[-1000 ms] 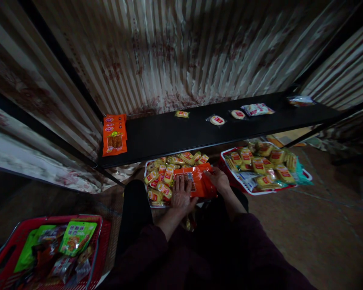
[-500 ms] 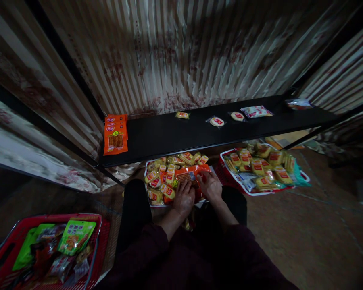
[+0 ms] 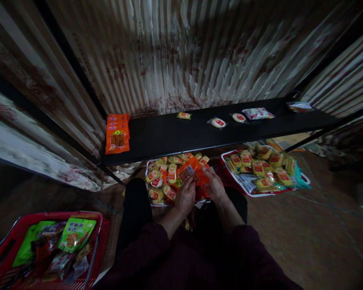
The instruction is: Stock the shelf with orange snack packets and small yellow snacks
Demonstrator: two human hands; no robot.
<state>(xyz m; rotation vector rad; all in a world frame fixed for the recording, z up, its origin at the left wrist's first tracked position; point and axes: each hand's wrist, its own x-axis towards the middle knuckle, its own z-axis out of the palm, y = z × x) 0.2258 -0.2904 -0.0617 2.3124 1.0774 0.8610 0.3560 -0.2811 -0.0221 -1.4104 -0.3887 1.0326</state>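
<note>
A: Where is the orange bag [image 3: 197, 164]?
B: Between the person's two hands, tilted over the middle basket [image 3: 147, 172], which is full of small yellow-wrapped snacks [image 3: 172, 174].

A: What is the left hand [image 3: 185, 197] doing?
B: It is curled over the bag's lower left part, grasping it near the printed panel.

A: And the right hand [image 3: 215, 187]?
B: Its fingers are stretched out at the bag's right side. I cannot tell whether they pinch it or only lie against it.

A: What stands around them?
B: Just right of the middle basket is a red basket with a white rim [image 3: 264, 195], heaped with more yellow packs [image 3: 258, 167]. Well apart, at the lower left, another red basket [image 3: 53, 215] holds a green pouch [image 3: 76, 234] among other packets.

A: Anything on the black shelf [image 3: 157, 135]?
B: Overlapping orange packets [image 3: 117, 139] lie at its left end. Farther right come a small yellow pack [image 3: 184, 115], two round wrapped biscuits [image 3: 218, 123], a white packet [image 3: 258, 113] and one more pack [image 3: 300, 106] near the far end.
</note>
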